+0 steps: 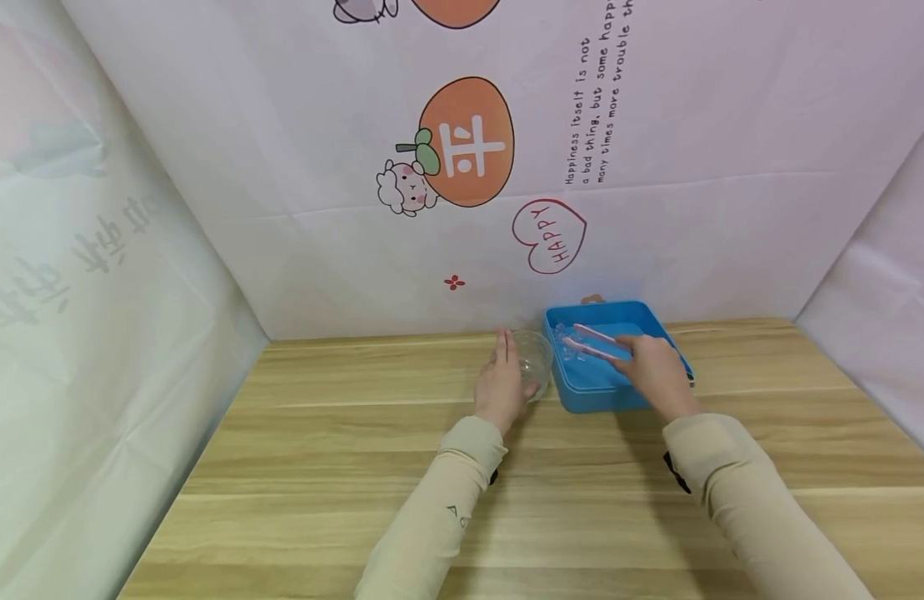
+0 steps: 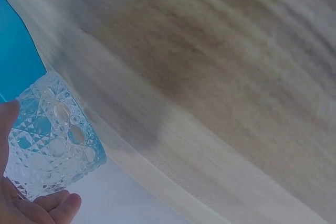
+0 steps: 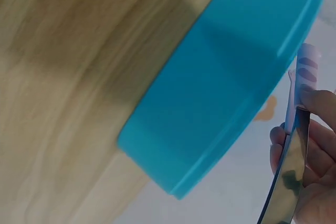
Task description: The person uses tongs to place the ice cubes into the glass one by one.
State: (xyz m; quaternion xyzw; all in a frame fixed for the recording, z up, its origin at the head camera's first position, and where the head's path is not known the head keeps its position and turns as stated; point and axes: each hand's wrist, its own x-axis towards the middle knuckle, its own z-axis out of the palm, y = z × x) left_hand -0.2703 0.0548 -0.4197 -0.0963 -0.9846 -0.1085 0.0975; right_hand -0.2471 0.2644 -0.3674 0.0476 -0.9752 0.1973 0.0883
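Note:
A clear, faceted glass bowl (image 1: pixel 538 360) stands on the table against the left side of a blue box (image 1: pixel 604 402). My left hand (image 1: pixel 501 385) holds the bowl, its thumb on one side and fingers on the other; the left wrist view shows the cut pattern of the glass (image 2: pixel 52 135). Inside the box, small clear pieces (image 1: pixel 562 333) lie along the left end. Over them reach the pink tips of tongs (image 1: pixel 592 350), spread apart. My right hand (image 1: pixel 656 375) grips the metal part of the tongs (image 3: pixel 290 182). Whether the tips touch a piece I cannot tell.
Box and bowl stand near the back edge of the wood-grain table (image 1: pixel 342 433). A white printed cloth (image 1: pixel 342 167) hangs directly behind them, with more cloth at the left and right sides. The box walls rise around the clear pieces.

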